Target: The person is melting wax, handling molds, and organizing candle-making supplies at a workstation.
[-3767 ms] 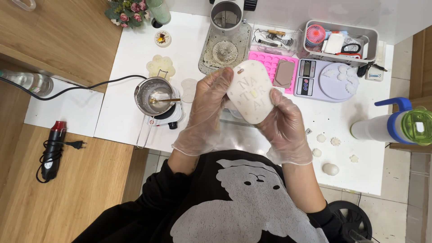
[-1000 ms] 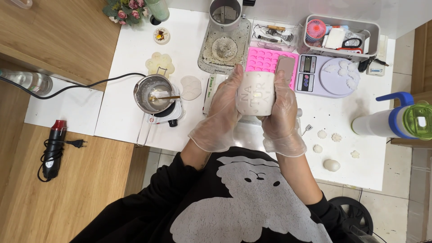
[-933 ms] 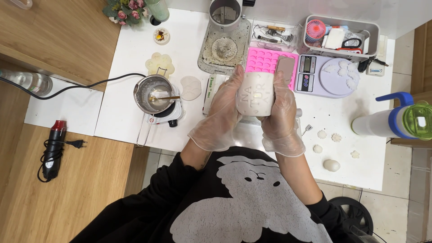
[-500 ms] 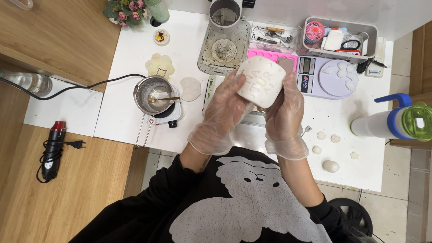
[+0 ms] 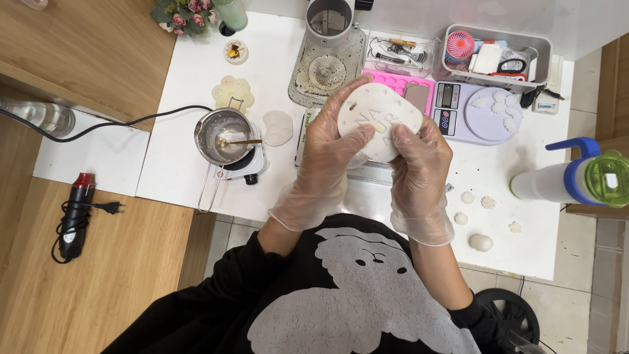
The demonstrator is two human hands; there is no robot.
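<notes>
A pale, rounded mould [image 5: 380,121] with raised letters on its face is held above the middle of the white counter [image 5: 190,98], gripped from both sides. The left hand [image 5: 331,154], in a thin clear glove, is wrapped round its left edge, thumb pressed onto the lettered face. The right hand [image 5: 419,164], gloved likewise, is closed on the lower right edge, thumb also on the face. Compared with half a second ago, the mould has been turned and flattened out, so its full oval outline and small holes now show; it seems to be flexed by the thumbs, though this is hard to confirm. A small pot [image 5: 221,137] on a hotplate stands left; a pink tray [image 5: 393,82] and a scale [image 5: 481,111] lie beyond.
</notes>
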